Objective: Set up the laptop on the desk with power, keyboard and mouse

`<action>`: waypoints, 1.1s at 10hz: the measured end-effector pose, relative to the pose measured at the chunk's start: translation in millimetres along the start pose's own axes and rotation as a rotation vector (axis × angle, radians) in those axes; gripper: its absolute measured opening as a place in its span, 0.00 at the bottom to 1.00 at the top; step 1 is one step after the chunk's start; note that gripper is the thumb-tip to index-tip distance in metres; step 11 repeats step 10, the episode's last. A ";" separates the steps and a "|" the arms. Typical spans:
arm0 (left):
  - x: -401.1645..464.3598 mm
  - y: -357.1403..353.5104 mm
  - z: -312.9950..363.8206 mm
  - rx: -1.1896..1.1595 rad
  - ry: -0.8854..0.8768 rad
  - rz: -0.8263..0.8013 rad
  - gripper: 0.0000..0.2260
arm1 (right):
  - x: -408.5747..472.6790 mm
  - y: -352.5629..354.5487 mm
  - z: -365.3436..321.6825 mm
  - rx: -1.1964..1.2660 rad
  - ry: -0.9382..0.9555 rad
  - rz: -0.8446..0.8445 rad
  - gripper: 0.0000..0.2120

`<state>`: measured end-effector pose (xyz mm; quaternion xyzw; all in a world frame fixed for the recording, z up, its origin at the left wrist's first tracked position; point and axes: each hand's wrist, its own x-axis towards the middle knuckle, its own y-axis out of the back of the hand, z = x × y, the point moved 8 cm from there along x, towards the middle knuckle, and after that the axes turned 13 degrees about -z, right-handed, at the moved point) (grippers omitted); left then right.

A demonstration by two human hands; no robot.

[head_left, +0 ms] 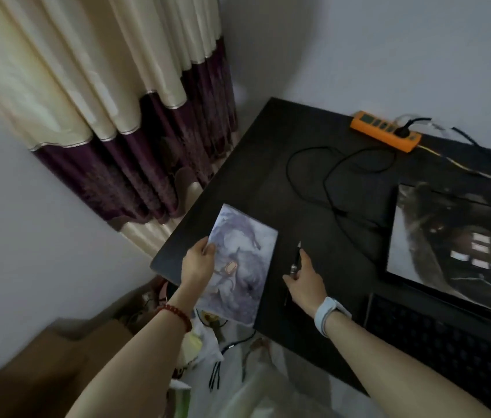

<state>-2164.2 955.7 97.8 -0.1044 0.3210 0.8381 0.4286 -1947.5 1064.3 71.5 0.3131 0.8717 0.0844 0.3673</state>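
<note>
Clearing the left end of the desk (247,164) — that's the step I judge I'm on, making room before the mouse goes down. My left hand (199,262) pinches the near-left edge of a booklet (242,260) with a pale purple cover, thumb on top, fingers curled under; the booklet lies partly on the desk and hangs over the front-left edge. My right hand (306,277) rests on a dark pen (296,260) just beside the booklet — fingers look loosely closed around the lower barrel, tip pointing away from me, but the frame is soft, so I can't say how firm that grip is.

The laptop (455,245) sits open to my right, well apart from both hands, screen lit with a dark picture, black keyboard (449,345) in front of it. I can't tell whether that keyboard is the laptop's own or a separate one. An orange power strip (384,131) lies at the back of the desk with one black plug in it; a black cable (328,182) loops across the desk from there toward the laptop's left side, so power looks connected, though the joint itself isn't visible. No mouse in view.

Next move calls for lifting booklet and pen together off the desk, keeping the pen clear of the cable loop, then finding the mouse.
</note>
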 end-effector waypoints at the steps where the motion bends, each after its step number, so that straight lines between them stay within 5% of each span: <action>1: 66.7 -1.0 2.4 0.061 -0.020 -0.093 0.08 | 45.0 -8.6 -15.2 0.009 -0.064 0.035 0.36; 3: 138.1 -11.3 26.0 0.249 -0.139 -0.131 0.10 | 90.7 -9.0 -41.4 0.020 -0.105 0.139 0.32; 8: 113.7 -30.9 10.5 0.691 -0.014 -0.095 0.24 | 92.6 -14.7 -51.9 0.070 -0.137 0.112 0.22; 9: 111.3 -29.3 14.8 0.708 0.014 -0.104 0.25 | 86.8 -12.1 -47.1 0.068 -0.167 0.066 0.27; 10: 106.8 -29.8 23.5 0.703 -0.019 -0.081 0.27 | 69.8 24.4 -64.4 0.082 -0.108 0.240 0.29; 11: 106.8 -29.8 23.5 0.703 -0.019 -0.081 0.27 | 69.8 24.4 -64.4 0.082 -0.108 0.240 0.29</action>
